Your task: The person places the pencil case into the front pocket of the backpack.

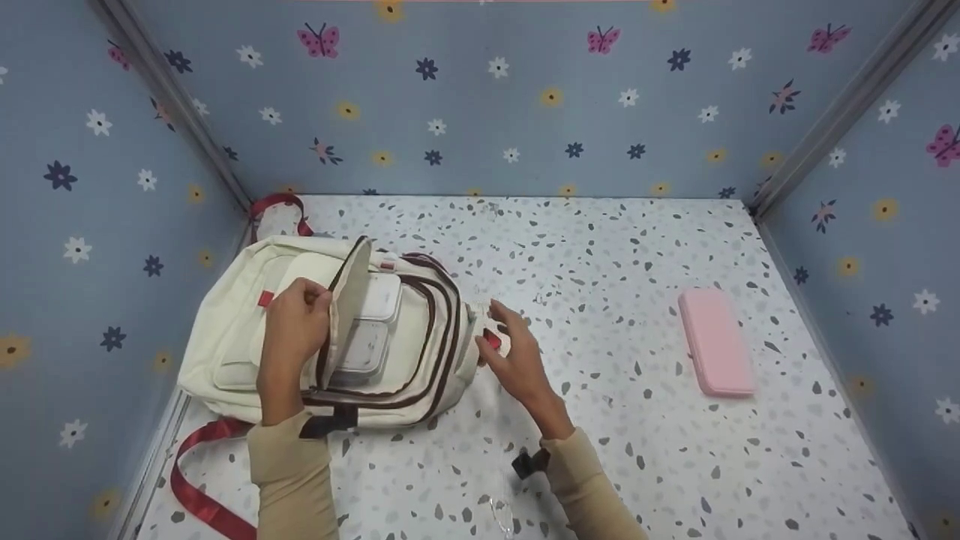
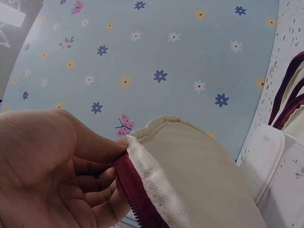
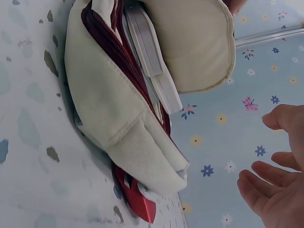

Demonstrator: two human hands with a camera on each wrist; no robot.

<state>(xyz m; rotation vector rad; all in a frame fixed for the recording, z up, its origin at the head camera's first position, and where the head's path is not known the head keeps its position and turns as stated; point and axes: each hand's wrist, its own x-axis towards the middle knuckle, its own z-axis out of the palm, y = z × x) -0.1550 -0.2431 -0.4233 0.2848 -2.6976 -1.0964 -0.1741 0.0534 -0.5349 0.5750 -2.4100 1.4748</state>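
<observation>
A cream backpack (image 1: 225, 330) with dark red zips lies on the speckled table, its front pocket unzipped. My left hand (image 1: 291, 330) pinches the zipped edge of the pocket flap (image 1: 351, 300) between thumb and fingers and holds it up; the left wrist view shows the dark red zip (image 2: 135, 190) at the fingertips. Inside the pocket sit two white boxes with clear-looking lids, an upper box (image 1: 381, 296) and a lower box (image 1: 366, 346). My right hand (image 1: 521, 364) hovers by the bag's right end near a red tab (image 1: 492, 339), fingers spread and holding nothing.
A pink oblong case (image 1: 716, 341) lies on the right of the table (image 1: 600, 450). Red straps (image 1: 206, 510) trail from the bag at the left. A thin clear loop (image 1: 501, 514) lies near the front. Flower-patterned walls (image 1: 480, 97) stand at the back and sides.
</observation>
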